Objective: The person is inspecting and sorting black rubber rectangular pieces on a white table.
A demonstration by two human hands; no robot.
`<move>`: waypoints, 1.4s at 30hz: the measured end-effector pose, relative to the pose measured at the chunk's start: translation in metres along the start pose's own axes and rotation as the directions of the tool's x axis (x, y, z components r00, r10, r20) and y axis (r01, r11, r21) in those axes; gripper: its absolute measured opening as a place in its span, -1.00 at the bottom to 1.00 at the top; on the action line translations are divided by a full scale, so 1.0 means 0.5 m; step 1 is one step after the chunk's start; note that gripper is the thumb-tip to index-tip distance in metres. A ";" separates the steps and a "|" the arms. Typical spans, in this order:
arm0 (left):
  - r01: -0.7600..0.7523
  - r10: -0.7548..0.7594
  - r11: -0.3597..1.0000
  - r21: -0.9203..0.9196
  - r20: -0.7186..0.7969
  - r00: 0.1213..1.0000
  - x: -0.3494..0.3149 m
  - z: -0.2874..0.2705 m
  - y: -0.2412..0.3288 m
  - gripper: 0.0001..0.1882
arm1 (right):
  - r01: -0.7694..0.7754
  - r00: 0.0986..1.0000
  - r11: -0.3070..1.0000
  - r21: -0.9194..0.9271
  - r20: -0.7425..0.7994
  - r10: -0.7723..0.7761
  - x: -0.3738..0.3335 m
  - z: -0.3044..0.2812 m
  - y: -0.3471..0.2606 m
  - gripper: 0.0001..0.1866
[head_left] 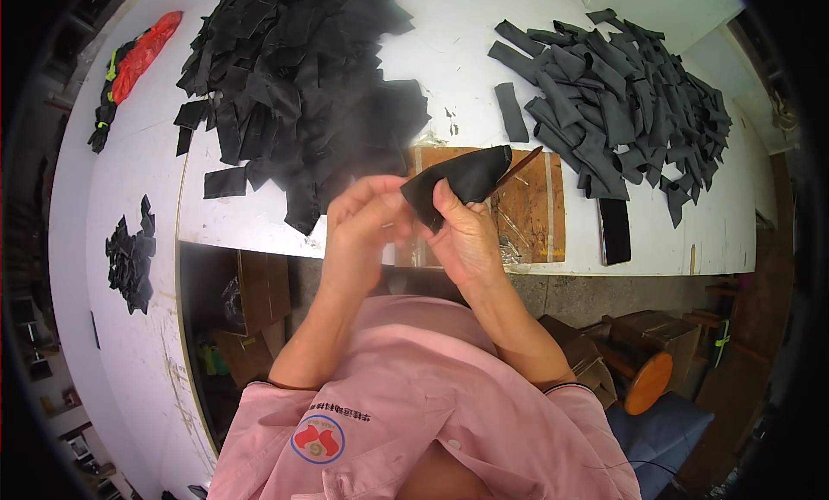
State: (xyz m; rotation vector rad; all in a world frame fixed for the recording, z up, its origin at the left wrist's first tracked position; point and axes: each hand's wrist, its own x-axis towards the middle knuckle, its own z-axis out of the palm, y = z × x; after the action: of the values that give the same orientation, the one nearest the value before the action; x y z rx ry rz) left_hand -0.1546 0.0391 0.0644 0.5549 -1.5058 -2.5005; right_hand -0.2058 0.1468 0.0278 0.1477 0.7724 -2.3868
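Above the table's near edge, both my hands work on one black fabric piece (473,177). My right hand (469,241) is closed on it, with the thumb pressed flat on its face. From behind the fabric, a thin dark reddish-brown pointed stick (522,167) sticks out to the upper right; whether my right fingers hold it is hidden. At the fabric's left corner my left hand (367,224) is closed, its fingertips pinching the edge. Below the hands lies a brown board (542,224) with clear tape strips on it.
A large heap of flat black fabric pieces (285,94) covers the far left of the white table (449,60). Rolled dark grey fabric tubes (604,94) pile up at right, by a black phone (615,232). Smaller black pieces (129,262) and a red plastic bag (147,55) lie left. A stool (648,383) stands lower right.
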 end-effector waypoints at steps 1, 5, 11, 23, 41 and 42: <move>0.014 -0.014 0.999 -0.034 0.001 1.000 -0.004 0.002 -0.005 -0.77 | 0.017 0.999 0.999 -0.027 0.028 -0.017 -0.001 0.001 -0.004 -0.84; 0.011 -0.011 1.000 0.006 0.033 0.999 -0.005 0.002 -0.017 -0.85 | -0.004 0.998 1.000 -0.010 0.062 0.005 0.000 -0.013 -0.004 -0.78; 0.001 0.000 0.997 0.077 -0.017 1.000 -0.009 0.010 -0.018 -0.93 | -0.047 0.997 0.995 -0.089 0.058 0.052 -0.012 -0.012 -0.010 -0.85; -0.282 0.234 0.789 0.546 0.157 0.960 -0.031 0.023 -0.044 -0.97 | 0.425 0.830 0.204 -0.882 0.290 -0.476 -0.095 -0.002 -0.056 -0.87; 0.043 -0.056 0.992 0.115 0.116 0.992 -0.005 0.018 -0.056 -0.74 | -0.173 0.982 0.980 -0.101 0.065 0.180 -0.064 -0.053 -0.046 -0.92; -0.081 0.083 0.983 0.166 -0.009 0.996 -0.010 0.038 -0.061 -0.76 | -0.213 0.975 0.976 -0.044 0.052 0.215 -0.065 -0.042 -0.041 -0.92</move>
State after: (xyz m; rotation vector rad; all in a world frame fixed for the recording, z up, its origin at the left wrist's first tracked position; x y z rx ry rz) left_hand -0.1562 0.0706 0.0468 0.5240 -1.7052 -2.3186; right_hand -0.1936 0.1888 0.0299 0.1402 0.7358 -2.1622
